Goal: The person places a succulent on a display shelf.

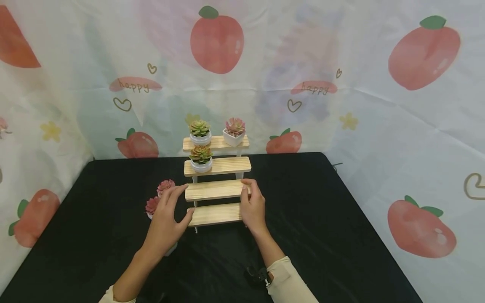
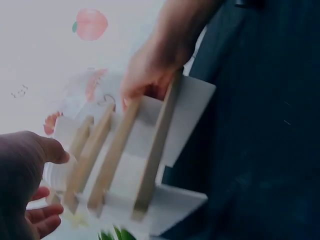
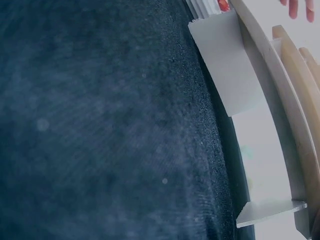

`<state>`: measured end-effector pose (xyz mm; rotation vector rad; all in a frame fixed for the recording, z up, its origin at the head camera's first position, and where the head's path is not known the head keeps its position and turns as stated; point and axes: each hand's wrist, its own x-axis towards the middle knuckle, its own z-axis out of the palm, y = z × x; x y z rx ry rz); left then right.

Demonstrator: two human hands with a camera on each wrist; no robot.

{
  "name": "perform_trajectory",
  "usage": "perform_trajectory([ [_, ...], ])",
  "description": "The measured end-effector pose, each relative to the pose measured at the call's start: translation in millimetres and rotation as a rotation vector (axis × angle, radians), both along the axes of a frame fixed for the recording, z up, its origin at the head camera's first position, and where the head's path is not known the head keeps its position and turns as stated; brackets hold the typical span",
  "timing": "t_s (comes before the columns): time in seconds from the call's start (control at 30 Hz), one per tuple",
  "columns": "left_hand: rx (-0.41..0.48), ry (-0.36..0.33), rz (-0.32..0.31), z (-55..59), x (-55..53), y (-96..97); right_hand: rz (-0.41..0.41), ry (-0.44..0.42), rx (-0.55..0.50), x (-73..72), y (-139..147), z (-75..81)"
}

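Observation:
A four-tier wooden plant stand (image 1: 214,190) with white side supports stands on the black table. My right hand (image 1: 253,208) grips the right ends of its two lower shelves; in the left wrist view, that hand (image 2: 157,67) is bent round the shelf end. My left hand (image 1: 163,225) is spread by the left ends of these shelves, thumb and fingers apart and nothing held. On the top shelf sit a green succulent (image 1: 199,129) in a round white pot and a pink succulent (image 1: 235,128) in an angular one. Another green succulent (image 1: 201,156) occupies the second shelf's left end.
Two pink succulents (image 1: 152,205) stand left of the stand, partly hidden behind my left hand. Part of another pale pot (image 1: 171,249) shows below my left wrist. Behind the black table (image 1: 322,219) hangs a fruit-print cloth (image 1: 257,113).

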<state>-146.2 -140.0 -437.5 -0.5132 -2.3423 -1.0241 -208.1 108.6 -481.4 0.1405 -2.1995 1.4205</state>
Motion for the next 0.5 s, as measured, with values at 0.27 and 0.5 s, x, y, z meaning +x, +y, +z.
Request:
perform_trajectory([
  [0.27, -0.057, -0.011, 0.04, -21.6, 15.5, -28.9, 0.003, -0.014, -0.003, -0.7, -0.2, -3.1],
  [0.5, -0.11, -0.113, 0.031, -41.0, 27.0, -44.6, 0.0, 0.006, 0.005, -1.8, -0.8, -2.9],
])
